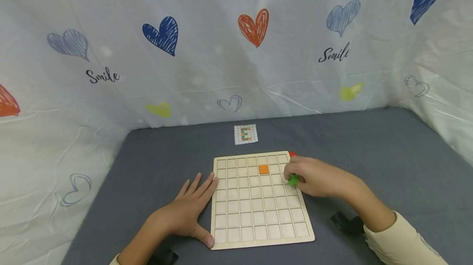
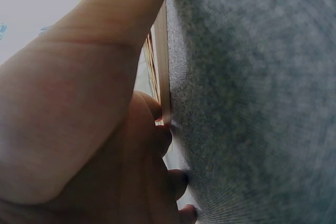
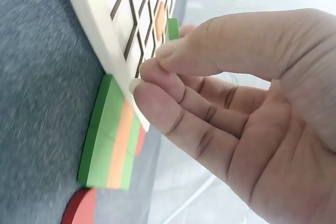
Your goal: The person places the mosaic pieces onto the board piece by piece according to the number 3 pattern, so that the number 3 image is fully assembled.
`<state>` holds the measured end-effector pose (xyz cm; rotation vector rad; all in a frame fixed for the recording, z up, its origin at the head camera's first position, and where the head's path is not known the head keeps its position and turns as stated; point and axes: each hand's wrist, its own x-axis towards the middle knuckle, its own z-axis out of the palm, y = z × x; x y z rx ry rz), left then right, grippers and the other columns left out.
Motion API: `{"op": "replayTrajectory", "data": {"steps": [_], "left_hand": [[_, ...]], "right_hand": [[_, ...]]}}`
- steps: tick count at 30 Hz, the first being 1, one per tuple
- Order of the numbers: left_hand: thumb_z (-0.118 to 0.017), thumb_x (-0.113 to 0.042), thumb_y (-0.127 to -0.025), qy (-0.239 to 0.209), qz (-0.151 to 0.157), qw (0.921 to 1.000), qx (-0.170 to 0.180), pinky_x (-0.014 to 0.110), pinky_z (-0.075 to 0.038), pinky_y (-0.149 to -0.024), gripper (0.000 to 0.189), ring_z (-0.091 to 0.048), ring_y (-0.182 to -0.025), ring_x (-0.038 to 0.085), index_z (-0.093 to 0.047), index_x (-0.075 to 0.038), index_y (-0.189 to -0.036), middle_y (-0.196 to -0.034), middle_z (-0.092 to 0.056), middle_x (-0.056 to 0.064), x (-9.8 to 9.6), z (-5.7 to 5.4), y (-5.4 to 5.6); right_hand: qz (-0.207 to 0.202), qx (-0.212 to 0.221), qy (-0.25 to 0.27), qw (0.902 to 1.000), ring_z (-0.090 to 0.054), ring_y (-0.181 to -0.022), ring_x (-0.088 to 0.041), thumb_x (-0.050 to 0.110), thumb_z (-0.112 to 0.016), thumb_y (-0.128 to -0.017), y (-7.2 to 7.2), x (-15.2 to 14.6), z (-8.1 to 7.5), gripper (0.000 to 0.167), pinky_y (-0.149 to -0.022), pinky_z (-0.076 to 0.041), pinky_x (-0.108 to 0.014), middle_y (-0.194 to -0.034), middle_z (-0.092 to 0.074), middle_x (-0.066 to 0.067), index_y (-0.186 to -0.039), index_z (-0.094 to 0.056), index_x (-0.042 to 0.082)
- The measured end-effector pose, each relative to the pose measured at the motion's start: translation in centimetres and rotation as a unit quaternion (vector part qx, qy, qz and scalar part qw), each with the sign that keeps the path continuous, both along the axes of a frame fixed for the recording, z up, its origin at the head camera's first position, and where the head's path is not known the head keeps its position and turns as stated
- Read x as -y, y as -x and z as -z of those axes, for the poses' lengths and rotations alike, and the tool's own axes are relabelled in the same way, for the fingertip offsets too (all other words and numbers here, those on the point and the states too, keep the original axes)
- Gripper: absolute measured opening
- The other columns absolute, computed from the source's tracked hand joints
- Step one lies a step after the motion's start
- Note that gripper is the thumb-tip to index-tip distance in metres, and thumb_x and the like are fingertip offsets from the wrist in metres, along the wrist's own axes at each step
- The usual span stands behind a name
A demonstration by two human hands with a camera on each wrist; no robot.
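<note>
A wooden grid board [image 1: 255, 207] lies on the grey cloth, with one orange square tile [image 1: 264, 169] in an upper cell. My left hand [image 1: 184, 215] is spread along the board's left edge, its thumb at the near corner; in the left wrist view its fingertips rest against the board's side. Over the right edge, my right hand [image 1: 321, 176] pinches a green tile [image 3: 173, 29] between thumb and fingers. Beneath that hand, green and orange tiles [image 3: 107, 135] lie beside the board, mostly hidden from the head view.
Behind the board lies a small printed grid card [image 1: 245, 134] with coloured squares. Red pieces [image 3: 81, 205] sit near the stacked tiles. A white curtain [image 1: 207, 63] with hearts hangs at the back of the grey-covered table [image 1: 155, 162].
</note>
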<state>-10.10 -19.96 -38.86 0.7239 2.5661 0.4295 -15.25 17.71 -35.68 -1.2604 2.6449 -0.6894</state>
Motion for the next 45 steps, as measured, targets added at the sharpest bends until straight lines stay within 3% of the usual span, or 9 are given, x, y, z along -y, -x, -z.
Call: {"op": "replayTrajectory", "data": {"steps": [6, 18, 25, 30, 38, 45], "left_hand": [[-0.075, -0.08, -0.057, -0.002, -0.006, 1.0, 0.002, 0.064, 0.002, -0.115, 0.142, 0.011, -0.15, 0.038, -0.004, -0.017, -0.163, -0.168, 0.004, 0.003, 0.0, 0.1, -0.1], [-0.074, -0.081, -0.057, -0.002, -0.004, 1.0, -0.002, 0.064, 0.002, -0.115, 0.142, 0.011, -0.15, 0.037, -0.004, -0.018, -0.163, -0.168, 0.004, 0.003, 0.0, 0.1, 0.0], [-0.073, -0.082, -0.057, -0.001, -0.002, 1.0, -0.006, 0.064, 0.001, -0.115, 0.143, 0.01, -0.15, 0.037, -0.004, -0.017, -0.163, -0.168, 0.004, 0.003, 0.0, 0.1, 0.0], [-0.074, -0.082, -0.057, -0.002, -0.001, 1.0, -0.004, 0.064, 0.001, -0.115, 0.142, 0.01, -0.15, 0.038, -0.005, -0.017, -0.163, -0.168, 0.004, 0.003, 0.0, 0.0, 0.0], [-0.075, -0.08, -0.057, -0.003, -0.004, 1.0, 0.004, 0.063, 0.002, -0.115, 0.142, 0.011, -0.15, 0.037, -0.004, -0.017, -0.163, -0.168, 0.004, 0.003, -0.1, -0.2, 0.0], [-0.075, -0.08, -0.057, -0.005, -0.002, 1.0, 0.002, 0.064, 0.001, -0.115, 0.142, 0.01, -0.15, 0.038, -0.005, -0.018, -0.163, -0.168, 0.004, 0.002, -0.1, 0.0, 0.1]], "right_hand": [[-0.021, -0.006, 0.017, 0.9996, -0.053, -0.083, -0.009, -0.019, -0.054, -0.08, 0.8, 1.4, 0.3, 0.035, -0.071, -0.049, -0.026, -0.09, -0.056, 0.007, -0.087, -0.065, 0.013], [-0.008, -0.013, 0.004, 0.9999, -0.059, -0.084, -0.013, -0.014, -0.061, -0.084, 2.1, 4.2, 0.3, 0.029, -0.073, -0.051, -0.03, -0.097, -0.062, 0.002, -0.092, -0.073, 0.01], [-0.018, -0.009, 0.017, 0.9997, -0.064, -0.09, -0.018, -0.016, -0.056, -0.084, 3.1, 5.2, 0.6, 0.033, -0.076, -0.054, -0.03, -0.097, -0.064, -0.001, -0.095, -0.078, 0.006], [-0.027, -0.022, 0.028, 0.999, -0.063, -0.089, -0.017, -0.015, -0.056, -0.084, 3.3, 5.9, 0.8, 0.032, -0.076, -0.053, -0.029, -0.095, -0.064, 0.0, -0.091, -0.078, 0.007], [-0.006, -0.003, 0.019, 0.9998, -0.061, -0.089, -0.015, -0.011, -0.063, -0.086, 3.6, 7.1, 1.1, 0.025, -0.076, -0.052, -0.029, -0.098, -0.063, 0.001, -0.092, -0.078, 0.007], [-0.001, -0.028, 0.012, 0.9995, -0.063, -0.084, -0.018, -0.015, -0.061, -0.081, 3.5, 8.4, 1.5, 0.028, -0.073, -0.052, -0.028, -0.092, -0.063, -0.002, -0.089, -0.078, 0.006]]}}
